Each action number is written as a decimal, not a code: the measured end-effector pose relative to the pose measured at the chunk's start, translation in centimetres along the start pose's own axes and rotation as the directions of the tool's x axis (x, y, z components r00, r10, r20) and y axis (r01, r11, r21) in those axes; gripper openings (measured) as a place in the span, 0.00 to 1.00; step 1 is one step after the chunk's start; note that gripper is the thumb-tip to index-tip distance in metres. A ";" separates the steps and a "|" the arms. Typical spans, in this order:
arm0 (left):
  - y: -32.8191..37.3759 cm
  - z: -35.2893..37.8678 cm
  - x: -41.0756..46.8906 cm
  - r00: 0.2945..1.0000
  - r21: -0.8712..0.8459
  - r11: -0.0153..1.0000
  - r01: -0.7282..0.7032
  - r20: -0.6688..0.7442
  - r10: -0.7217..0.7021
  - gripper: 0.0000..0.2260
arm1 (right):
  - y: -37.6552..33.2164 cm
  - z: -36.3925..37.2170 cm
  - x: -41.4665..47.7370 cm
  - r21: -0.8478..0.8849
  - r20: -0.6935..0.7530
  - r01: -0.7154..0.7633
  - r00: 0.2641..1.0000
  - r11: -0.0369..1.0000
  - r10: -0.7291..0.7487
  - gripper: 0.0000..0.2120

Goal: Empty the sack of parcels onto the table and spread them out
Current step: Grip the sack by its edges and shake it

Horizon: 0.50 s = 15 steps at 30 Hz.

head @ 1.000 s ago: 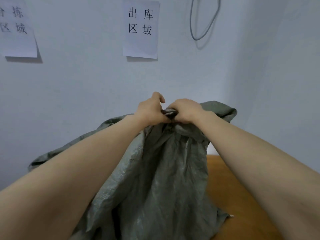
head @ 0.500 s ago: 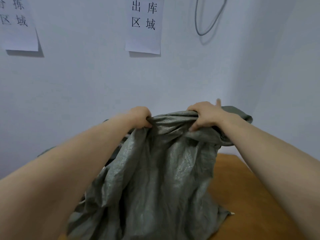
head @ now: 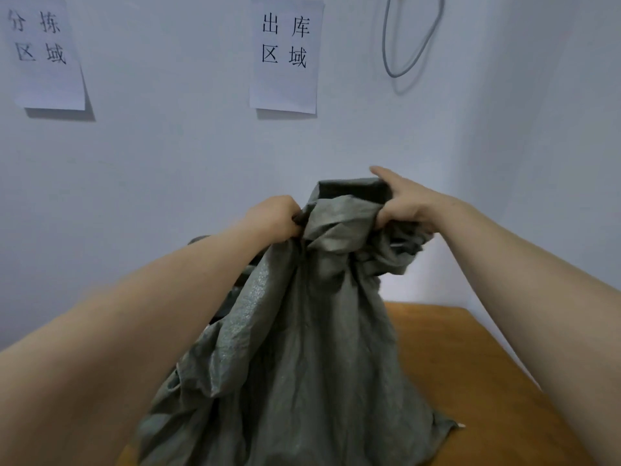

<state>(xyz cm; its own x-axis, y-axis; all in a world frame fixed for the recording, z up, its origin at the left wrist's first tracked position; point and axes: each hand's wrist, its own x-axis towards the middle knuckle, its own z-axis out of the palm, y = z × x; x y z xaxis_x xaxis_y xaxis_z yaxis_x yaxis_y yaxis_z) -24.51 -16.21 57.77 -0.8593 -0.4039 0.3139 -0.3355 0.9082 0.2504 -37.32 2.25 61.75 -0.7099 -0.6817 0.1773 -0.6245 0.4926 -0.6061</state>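
sack [head: 302, 348] is sitting on the table [head: 470, 364], hands gripping its top: left hand [head: 272, 216] left, right hand [head: 408, 205] right, wall [head: 184, 163] behind.

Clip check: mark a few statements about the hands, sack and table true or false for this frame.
1. The left hand and the right hand both grip the sack near its top. True.
2. The sack lies flat on the table. False: it is held up, bunched, with its lower part over the table.
3. Parcels are spread over the table. False: none show on it.
4. Paper signs hang on the wall. True.
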 end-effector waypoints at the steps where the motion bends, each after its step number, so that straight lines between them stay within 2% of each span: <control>1: 0.5 0.2 -0.1 1.000 0.014 1.000 0.000 -0.012 0.000 0.06 | -0.8 1.0 -0.1 0.079 0.110 0.020 0.993 0.997 -0.029 0.58; 2: 0.8 0.4 -0.1 1.000 0.017 1.000 0.008 -0.016 -0.008 0.08 | -1.7 2.1 -0.1 0.083 0.187 0.033 0.981 0.996 -0.048 0.64; 4: 1.1 0.8 -0.2 0.999 -0.039 0.999 0.036 -0.012 -0.036 0.13 | -2.9 4.4 -0.3 -0.029 0.226 0.059 0.973 0.998 -0.051 0.72; 6: 0.7 1.0 -0.4 0.999 -0.172 0.984 0.049 -0.005 -0.051 0.13 | -3.0 6.3 0.1 -0.036 0.226 0.057 0.973 0.998 -0.047 0.73; 8: -0.2 1.3 -0.9 0.998 -0.438 0.898 0.043 -0.014 -0.054 0.08 | -2.7 7.8 0.4 0.059 0.243 0.020 0.969 0.998 -0.034 0.69; 9: -0.7 1.4 -1.5 0.998 -0.572 0.818 0.059 0.015 -0.061 0.06 | -2.4 8.4 0.4 0.036 0.234 0.025 0.972 0.999 -0.033 0.63; 10: -1.2 1.5 -2.1 0.996 -0.665 0.742 0.083 0.067 -0.050 0.06 | -2.1 8.8 0.6 -0.045 0.210 0.050 0.977 0.998 -0.039 0.54; 12: -2.5 1.9 -3.2 0.989 -0.760 0.640 0.114 0.149 0.001 0.12 | -1.5 9.5 0.8 -0.211 0.155 0.144 0.982 0.967 -0.113 0.28; 13: -3.2 2.2 -3.6 0.983 -0.743 0.659 0.121 0.181 0.023 0.20 | -1.0 9.7 0.8 -0.245 0.132 0.168 0.981 0.955 -0.139 0.19; 14: -3.9 2.6 -4.0 0.975 -0.632 0.765 0.121 0.219 0.026 0.33 | -0.5 9.8 1.0 -0.244 0.113 0.172 0.982 0.954 -0.148 0.14; 15: -4.6 3.2 -4.5 0.963 -0.417 0.903 0.102 0.269 0.015 0.46 | 0.0 10.0 1.2 -0.240 0.101 0.157 0.986 0.958 -0.136 0.09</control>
<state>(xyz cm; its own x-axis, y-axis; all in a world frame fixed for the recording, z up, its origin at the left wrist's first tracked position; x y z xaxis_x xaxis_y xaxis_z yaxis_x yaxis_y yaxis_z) -20.41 -18.19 52.27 -0.9366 -0.3454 0.0594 -0.2298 0.7331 0.6401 -34.97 -3.98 54.22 -0.5816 -0.7936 0.1788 -0.7879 0.4948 -0.3667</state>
